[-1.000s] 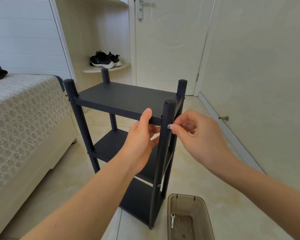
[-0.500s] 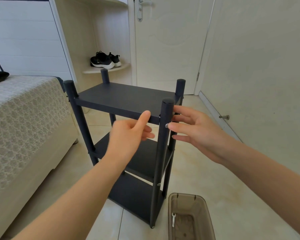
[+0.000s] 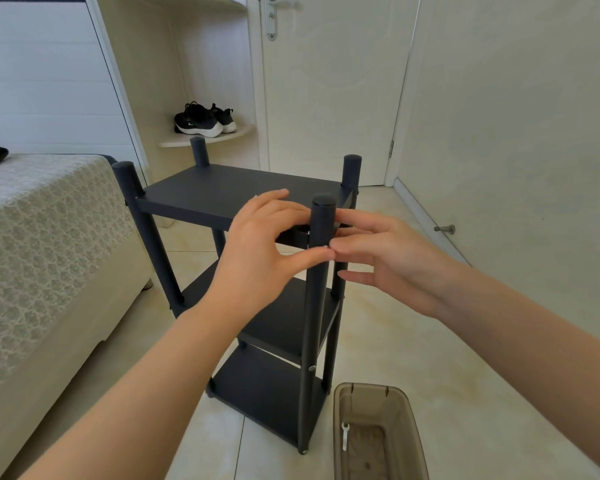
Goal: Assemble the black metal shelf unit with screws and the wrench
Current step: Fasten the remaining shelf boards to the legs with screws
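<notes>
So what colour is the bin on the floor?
The bin is translucent brown; head view shows it.

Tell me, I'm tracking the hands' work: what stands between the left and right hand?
The head view shows the shelf's near front post, upright, between the left hand and right hand; both touch it near the top shelf.

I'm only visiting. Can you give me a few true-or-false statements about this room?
1. The shelf unit stands upright on the floor. True.
2. The wrench lies on the top shelf. False: it lies in the brown bin.
3. The left hand and right hand are both at the near post. True.
4. The shoes sit on the bed. False: they sit on a corner ledge beside the door.
</notes>
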Demonstrator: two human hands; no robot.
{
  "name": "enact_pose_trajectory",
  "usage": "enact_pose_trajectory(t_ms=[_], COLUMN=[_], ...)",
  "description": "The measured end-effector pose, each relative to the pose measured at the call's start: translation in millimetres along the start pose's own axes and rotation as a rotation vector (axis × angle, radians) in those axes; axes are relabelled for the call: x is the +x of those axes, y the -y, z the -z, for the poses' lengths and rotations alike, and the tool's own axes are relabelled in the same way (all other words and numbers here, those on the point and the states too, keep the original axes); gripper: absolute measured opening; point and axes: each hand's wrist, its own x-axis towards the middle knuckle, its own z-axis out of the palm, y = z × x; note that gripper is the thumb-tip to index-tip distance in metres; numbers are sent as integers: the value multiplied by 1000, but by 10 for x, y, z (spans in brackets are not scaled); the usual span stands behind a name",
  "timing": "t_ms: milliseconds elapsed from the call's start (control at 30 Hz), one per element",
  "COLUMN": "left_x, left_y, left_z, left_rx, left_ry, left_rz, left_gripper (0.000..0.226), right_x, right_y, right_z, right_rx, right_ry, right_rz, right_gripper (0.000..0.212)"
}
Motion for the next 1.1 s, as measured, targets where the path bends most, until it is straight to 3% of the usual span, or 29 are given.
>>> enact_pose_trajectory(t_ms=[133,233,500,700,1100], left_x=[1,2,10,-26,-97], left_y=[-4,-5,-18,35,24], left_z=[-18,-27,10,-29,-80], left_rx=[-13,-12,10,168,223], left_ry=[-22,-27,24,83,22], left_rz=[21,22,-10,-10,-39], left_gripper=[45,37,37,60,56], right_x=[65,151,249,231,153], right_y=[-16,-51,13,3,-129], right_z=[50,11,-98,-93,78], right_rx=[288,381,288,264,130], right_ry=[-23,-76,-10,33,-97], right_rz=[-77,-124,-164,-147,-199], right_gripper=[45,37,36,47,42])
